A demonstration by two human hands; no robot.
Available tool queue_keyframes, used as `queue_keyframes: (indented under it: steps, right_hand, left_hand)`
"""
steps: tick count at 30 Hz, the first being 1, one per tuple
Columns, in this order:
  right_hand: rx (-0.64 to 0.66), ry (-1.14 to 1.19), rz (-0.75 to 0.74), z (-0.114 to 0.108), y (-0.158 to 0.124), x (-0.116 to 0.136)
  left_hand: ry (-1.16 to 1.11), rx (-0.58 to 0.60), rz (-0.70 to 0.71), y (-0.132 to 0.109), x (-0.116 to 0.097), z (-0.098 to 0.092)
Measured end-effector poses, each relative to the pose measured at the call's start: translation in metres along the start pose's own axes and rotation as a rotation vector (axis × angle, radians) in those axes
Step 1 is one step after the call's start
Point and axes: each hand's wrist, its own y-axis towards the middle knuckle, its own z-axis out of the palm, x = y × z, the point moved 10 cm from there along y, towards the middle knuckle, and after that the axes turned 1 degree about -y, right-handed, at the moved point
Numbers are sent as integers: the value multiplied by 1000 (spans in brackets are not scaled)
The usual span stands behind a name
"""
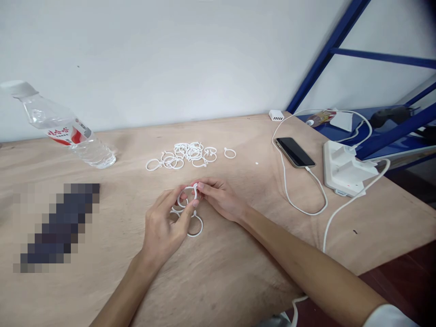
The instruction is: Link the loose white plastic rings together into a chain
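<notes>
Left hand (163, 229) and right hand (218, 200) both pinch 1 white ring (187, 196) just above the table (238, 268), linked rings (195, 226) dangling beneath; risk: thin ring may spring from fingertips, or the chain snag; pile (185, 156) lies well apart.

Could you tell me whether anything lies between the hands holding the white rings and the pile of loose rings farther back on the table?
Nothing visible does. Bare wooden table separates the left hand and right hand, both gripping linked rings, from the ring pile.
</notes>
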Motion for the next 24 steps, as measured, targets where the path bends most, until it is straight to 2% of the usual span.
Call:
queue_keyframes:
  steps: [8, 18, 24]
  right_hand:
    - [-34, -97, -104, -5, 0, -1]
    - [-49, -117, -89, -4, -1, 2]
    - [-64, -278, -111, 2, -4, 7]
  left_hand:
    - [-5, 53, -1, 0, 0, 5]
    - [35, 56, -52, 5, 8, 2]
    - [87, 176, -51, 10, 18, -1]
